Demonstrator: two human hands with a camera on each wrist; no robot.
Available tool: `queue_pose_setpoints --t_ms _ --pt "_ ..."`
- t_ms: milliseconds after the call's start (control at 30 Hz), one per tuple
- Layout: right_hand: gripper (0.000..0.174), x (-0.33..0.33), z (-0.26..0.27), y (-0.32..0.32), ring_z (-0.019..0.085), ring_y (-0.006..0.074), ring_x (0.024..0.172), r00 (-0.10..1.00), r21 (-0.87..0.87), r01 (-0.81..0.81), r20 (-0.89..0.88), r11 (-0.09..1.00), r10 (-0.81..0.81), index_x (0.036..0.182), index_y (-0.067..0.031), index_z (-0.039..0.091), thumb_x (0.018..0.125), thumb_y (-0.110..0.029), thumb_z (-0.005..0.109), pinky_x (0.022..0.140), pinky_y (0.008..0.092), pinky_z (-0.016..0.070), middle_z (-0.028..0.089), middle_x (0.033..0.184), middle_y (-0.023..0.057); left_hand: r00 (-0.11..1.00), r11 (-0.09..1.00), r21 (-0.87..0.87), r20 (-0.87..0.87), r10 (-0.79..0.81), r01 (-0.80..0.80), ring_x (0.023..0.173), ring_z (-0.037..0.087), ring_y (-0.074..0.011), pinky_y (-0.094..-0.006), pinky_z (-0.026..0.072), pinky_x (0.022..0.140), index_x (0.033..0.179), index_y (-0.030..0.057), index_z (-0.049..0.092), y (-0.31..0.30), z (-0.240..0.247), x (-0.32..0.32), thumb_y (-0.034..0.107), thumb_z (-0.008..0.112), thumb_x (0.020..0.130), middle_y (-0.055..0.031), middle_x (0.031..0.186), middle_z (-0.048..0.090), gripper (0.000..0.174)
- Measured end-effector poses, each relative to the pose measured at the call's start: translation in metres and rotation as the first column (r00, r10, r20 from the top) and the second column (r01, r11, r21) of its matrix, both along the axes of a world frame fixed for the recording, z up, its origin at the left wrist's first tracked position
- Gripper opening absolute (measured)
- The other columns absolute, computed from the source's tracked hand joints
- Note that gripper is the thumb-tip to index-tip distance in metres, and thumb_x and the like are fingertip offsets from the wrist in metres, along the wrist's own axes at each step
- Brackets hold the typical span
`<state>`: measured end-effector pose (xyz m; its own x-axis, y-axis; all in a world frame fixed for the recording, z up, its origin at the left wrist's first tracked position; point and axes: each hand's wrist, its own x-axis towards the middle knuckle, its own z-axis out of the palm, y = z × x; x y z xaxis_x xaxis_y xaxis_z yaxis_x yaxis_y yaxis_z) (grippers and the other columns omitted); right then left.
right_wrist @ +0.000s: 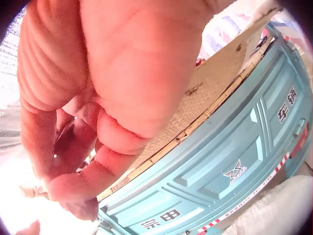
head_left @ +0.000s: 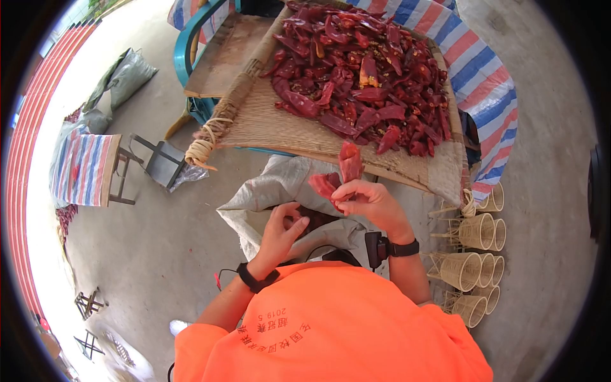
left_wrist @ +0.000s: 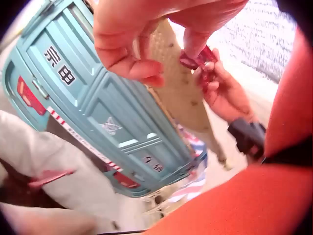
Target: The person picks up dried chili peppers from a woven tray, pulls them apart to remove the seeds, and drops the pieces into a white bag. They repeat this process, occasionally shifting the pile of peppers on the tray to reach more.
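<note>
My right hand pinches a dried red chili and a second piece just below the front edge of a woven mat. The left wrist view shows that hand with a chili in its fingertips. My left hand hovers over the open mouth of a grey-white sack with chilies inside. Its fingers are loosely curled and I see nothing between them. A big pile of dried chilies covers the mat. The right wrist view is mostly filled by my right hand.
The mat lies on a blue cart whose tailgate stands just ahead of me. Several woven cone baskets lie on the ground to my right. A striped tarp hangs at the right, and a stool with striped cloth stands to the left.
</note>
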<state>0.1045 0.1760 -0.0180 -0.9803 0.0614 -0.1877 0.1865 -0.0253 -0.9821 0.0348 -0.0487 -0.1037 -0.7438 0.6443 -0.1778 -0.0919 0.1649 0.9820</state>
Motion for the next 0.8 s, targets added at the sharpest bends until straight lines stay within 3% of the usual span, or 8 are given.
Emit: queue_pose_setpoints --t_ms 67,133,233,400,533,633,767,800 --pt "0.023 0.000 0.000 -0.003 0.061 0.0087 0.087 0.994 0.146 -0.096 -0.032 0.985 0.102 0.108 -0.0021 0.067 0.086 0.002 0.066 0.074 0.0230 0.0499 0.066 0.095 0.0018 0.928 0.982 0.191 0.369 -0.058 -0.014 0.075 0.057 -0.0110 -0.0244 0.0472 0.069 0.111 0.0010 0.054 0.006 0.029 -0.011 0.025 0.059 0.096 -0.0073 0.100 0.063 0.029" --pt "0.024 -0.002 0.002 -0.006 0.062 0.0104 0.089 0.961 0.395 -0.201 -0.098 0.896 0.259 0.108 -0.0020 0.067 0.085 0.002 0.065 0.076 0.0248 0.0503 0.067 0.098 0.0035 0.892 0.958 0.280 0.445 -0.076 -0.058 0.077 0.058 -0.0107 -0.0239 0.0466 0.069 0.112 0.0023 0.054 0.016 0.041 -0.016 0.023 0.059 0.096 -0.0063 0.098 0.063 0.027" --pt "0.029 -0.005 0.013 -0.017 0.060 0.0092 0.086 0.961 0.432 -0.183 -0.113 0.883 0.254 0.112 -0.0024 0.065 0.084 0.003 0.066 0.075 0.0244 0.0495 0.065 0.093 0.0019 0.889 0.911 0.380 0.457 -0.031 -0.164 0.077 0.057 -0.0091 -0.0222 0.0457 0.070 0.110 0.0042 0.054 0.019 0.043 -0.017 0.022 0.059 0.096 -0.0047 0.094 0.063 0.023" --pt "0.030 0.006 0.022 -0.007 0.056 0.0073 0.085 0.993 0.174 -0.112 -0.018 0.978 0.117 0.116 -0.0033 0.063 0.086 0.002 0.064 0.077 0.0226 0.0473 0.059 0.088 -0.0007 0.900 0.829 0.499 0.436 0.013 -0.254 0.077 0.056 -0.0082 -0.0224 0.0463 0.071 0.098 0.0062 0.053 -0.006 0.054 -0.024 0.019 0.060 0.095 -0.0035 0.094 0.063 0.015" --pt "0.028 0.013 0.024 -0.002 0.056 0.0075 0.085 0.999 0.091 -0.054 0.002 0.994 0.054 0.115 -0.0029 0.063 0.088 0.001 0.063 0.078 0.0226 0.0469 0.059 0.088 -0.0005 0.980 0.971 0.240 0.197 -0.034 -0.015 0.079 0.060 -0.0131 -0.0265 0.0484 0.069 0.104 0.0048 0.055 -0.021 0.022 -0.025 0.016 0.066 0.090 -0.0055 0.099 0.060 0.021" --pt "0.027 0.014 0.020 -0.003 0.056 0.0074 0.085 0.995 0.070 -0.093 -0.014 0.993 0.094 0.115 -0.0025 0.063 0.088 0.001 0.063 0.078 0.0223 0.0466 0.059 0.087 -0.0004 0.929 0.956 -0.287 -0.334 -0.159 0.060 0.077 0.058 -0.0094 -0.0275 0.0495 0.072 0.112 0.0016 0.055 -0.019 0.016 -0.016 0.024 0.072 0.087 -0.0059 0.107 0.058 0.037" --pt "0.024 0.011 0.020 -0.012 0.057 0.0083 0.086 0.983 0.076 -0.180 -0.022 0.981 0.182 0.111 -0.0030 0.065 0.087 0.000 0.063 0.079 0.0238 0.0470 0.063 0.091 -0.0002 0.915 0.958 0.274 0.359 -0.181 0.082 0.080 0.057 -0.0080 -0.0253 0.0480 0.073 0.116 0.0015 0.057 0.003 0.045 -0.009 0.023 0.073 0.086 -0.0042 0.106 0.055 0.040" --pt "0.023 0.009 0.023 -0.015 0.057 0.0092 0.087 0.978 0.084 -0.206 -0.021 0.975 0.209 0.110 -0.0035 0.066 0.087 0.000 0.064 0.081 0.0249 0.0467 0.064 0.092 -0.0001 0.915 0.943 0.327 0.359 -0.182 0.060 0.081 0.056 -0.0077 -0.0247 0.0476 0.073 0.115 0.0018 0.058 0.009 0.044 -0.006 0.019 0.071 0.088 -0.0033 0.105 0.054 0.035"
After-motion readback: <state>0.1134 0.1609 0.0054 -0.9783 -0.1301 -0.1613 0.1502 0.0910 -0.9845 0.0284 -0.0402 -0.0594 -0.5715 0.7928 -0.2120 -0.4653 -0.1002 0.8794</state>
